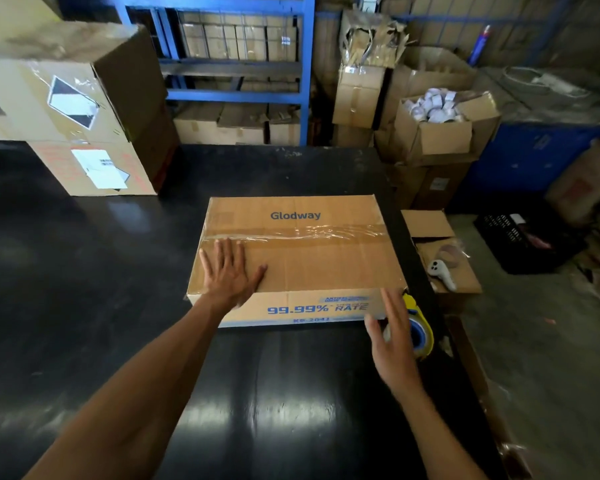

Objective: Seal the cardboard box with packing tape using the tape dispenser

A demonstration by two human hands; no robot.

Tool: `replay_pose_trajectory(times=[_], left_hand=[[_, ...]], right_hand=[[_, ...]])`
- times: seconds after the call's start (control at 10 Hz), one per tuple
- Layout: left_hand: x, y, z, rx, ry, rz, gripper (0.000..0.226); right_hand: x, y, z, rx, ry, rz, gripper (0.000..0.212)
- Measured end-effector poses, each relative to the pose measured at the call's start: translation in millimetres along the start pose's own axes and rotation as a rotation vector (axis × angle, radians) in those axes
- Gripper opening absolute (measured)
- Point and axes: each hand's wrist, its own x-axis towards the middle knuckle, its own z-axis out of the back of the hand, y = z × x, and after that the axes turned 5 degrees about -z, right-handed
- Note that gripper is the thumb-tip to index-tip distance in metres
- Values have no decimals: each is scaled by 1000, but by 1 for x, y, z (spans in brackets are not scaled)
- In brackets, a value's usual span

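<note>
Brown cardboard box (297, 258) with blue printing lies flat on the glossy black table (84, 271), and I take it as my landmark. On the head view its lid reads "Glodway" in blue; its near side reads "99.99% RATE", with "KS-2041" below as far as I can make out. A smaller blue panel above that is too blurred for me to read. A strip of clear packing tape (291, 233) runs across the lid along the flap seam, wrinkled towards the box's right end.

My left hand (231, 271) rests palm down on the lid at the box's near left corner, fingers spread and gripping nothing. My right hand (394, 341) is at the box's near right corner, fingers extended and open, just beside the yellow and blue tape dispenser (419, 329), which stands on the table against that corner. The hand covers part of the dispenser, and I cannot tell whether it touches it.

Left of the box and beyond it, stacked cardboard cartons (84, 116) with white labels and diamond marks sit on the table. Behind the box stands blue metal shelving (305, 64) holding more cartons. Right of the box, off the table, an open carton (444, 261) holds a white handheld controller (442, 273), and farther back another open carton (437, 133) is full of white rolls.
</note>
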Motion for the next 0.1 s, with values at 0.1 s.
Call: replay_pose_trajectory(times=[0.1], left_hand=[[-24, -9, -3, -105, -232, -130, 77]], right_hand=[[-98, -56, 5, 73, -161, -118, 48]])
